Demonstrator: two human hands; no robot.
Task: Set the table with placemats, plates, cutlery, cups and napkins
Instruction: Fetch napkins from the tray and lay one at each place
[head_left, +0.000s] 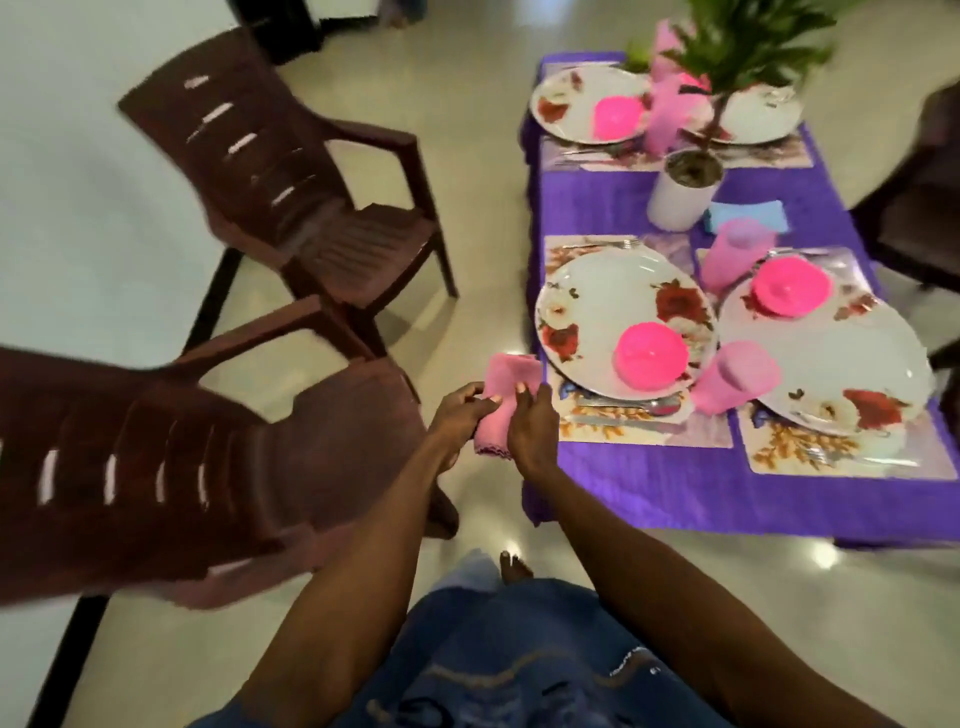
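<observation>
A pink cloth napkin (506, 392) hangs in the air just left of the table's near-left corner. My left hand (460, 415) pinches its left side and my right hand (532, 426) grips its right side. On the purple tablecloth (649, 493) lie floral placemats (644, 428), each under a white flowered plate (613, 312). A second plate (852, 374) sits to the right. Bright pink bowls (650, 354) rest upside down on the plates. Pale pink cups (732, 376) stand beside them. Cutlery (634, 408) lies on the near placemat.
Two brown plastic armchairs stand left of the table, one near (208, 467) and one farther back (291, 176). A potted plant in a white pot (685, 192) stands mid-table, with a blue napkin (745, 214) beside it. Two more place settings (582, 104) lie at the far end.
</observation>
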